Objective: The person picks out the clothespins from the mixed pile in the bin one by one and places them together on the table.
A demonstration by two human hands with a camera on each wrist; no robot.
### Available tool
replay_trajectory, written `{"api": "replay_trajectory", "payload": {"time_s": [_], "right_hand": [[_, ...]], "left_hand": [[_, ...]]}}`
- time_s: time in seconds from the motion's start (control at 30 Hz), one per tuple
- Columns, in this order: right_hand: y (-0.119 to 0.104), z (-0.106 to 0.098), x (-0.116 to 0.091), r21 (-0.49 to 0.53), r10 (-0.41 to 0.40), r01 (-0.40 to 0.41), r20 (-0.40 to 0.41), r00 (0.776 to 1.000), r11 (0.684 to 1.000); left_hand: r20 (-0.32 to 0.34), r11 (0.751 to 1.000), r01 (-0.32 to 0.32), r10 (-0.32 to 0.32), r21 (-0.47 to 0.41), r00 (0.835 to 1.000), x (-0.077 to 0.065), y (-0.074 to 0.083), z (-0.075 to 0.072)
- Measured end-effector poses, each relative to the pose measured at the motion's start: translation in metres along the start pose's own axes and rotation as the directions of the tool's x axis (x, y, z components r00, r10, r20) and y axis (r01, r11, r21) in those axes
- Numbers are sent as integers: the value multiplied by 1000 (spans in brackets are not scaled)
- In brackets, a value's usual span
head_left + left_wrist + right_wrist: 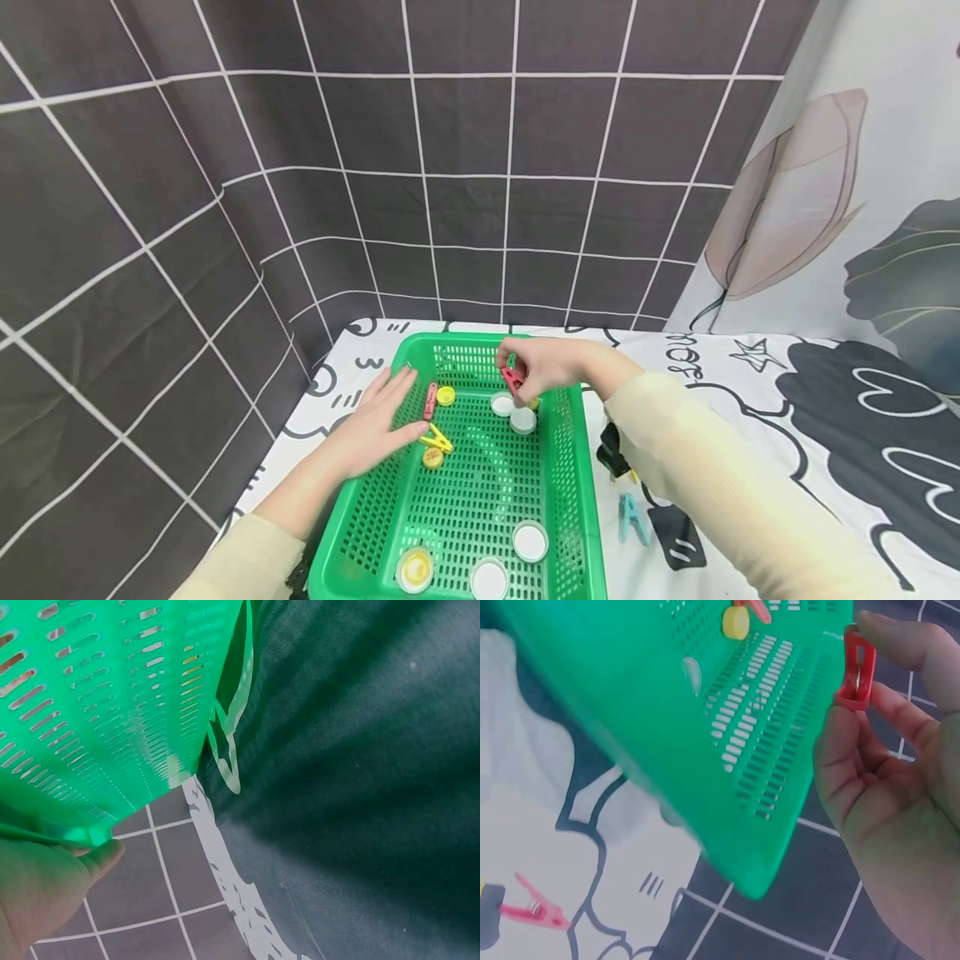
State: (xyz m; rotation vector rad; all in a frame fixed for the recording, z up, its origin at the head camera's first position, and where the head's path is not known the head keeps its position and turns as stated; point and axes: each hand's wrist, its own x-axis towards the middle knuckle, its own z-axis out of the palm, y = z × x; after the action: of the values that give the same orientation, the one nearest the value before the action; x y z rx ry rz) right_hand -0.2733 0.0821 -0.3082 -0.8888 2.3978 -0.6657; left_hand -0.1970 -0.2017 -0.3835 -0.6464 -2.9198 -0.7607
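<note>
In the head view my right hand [543, 367] pinches a red clothespin [513, 380] over the far right part of a green plastic basket [592, 517]. The right wrist view shows the red clothespin [857, 669] between thumb and fingers. A bit of green shows beside it, its kind unclear. My left hand [378, 429] rests at the basket's left rim with its fingers straight. Near its fingers are a red clothespin [430, 402], a yellow clothespin [437, 438], a yellow cap [446, 396] and an orange-yellow cap [432, 457]. White caps [522, 420] lie below my right hand.
Toward the basket's near end lie two white caps [530, 542] and a white cap with a yellow middle [415, 570]. Right of the basket, on the patterned cloth [742, 450], are a light blue clothespin [633, 519] and a black object [613, 450]. A dark gridded curtain [465, 208] hangs behind.
</note>
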Motion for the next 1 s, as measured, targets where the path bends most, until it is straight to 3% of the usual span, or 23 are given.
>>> {"api": "replay_trajectory", "payload": {"time_s": [0.27,0.57,0.77,1.0], "right_hand": [[15,-11,-24,-30,26,-28,-40,999,999],[36,-17,-51,7,68,-68,-59,996,998],[50,-18,-71,-38,84,-87,-86,993,995],[70,-14,-89,19,116,-115,-89,989,993]], "left_hand": [[-4,1000,0,0,2,1000,0,0,0],[-4,1000,-6,6,3,1000,0,0,1],[-6,1000,-8,8,7,1000,0,0,2],[-10,1000,-7,7,3,1000,0,1,2]]}}
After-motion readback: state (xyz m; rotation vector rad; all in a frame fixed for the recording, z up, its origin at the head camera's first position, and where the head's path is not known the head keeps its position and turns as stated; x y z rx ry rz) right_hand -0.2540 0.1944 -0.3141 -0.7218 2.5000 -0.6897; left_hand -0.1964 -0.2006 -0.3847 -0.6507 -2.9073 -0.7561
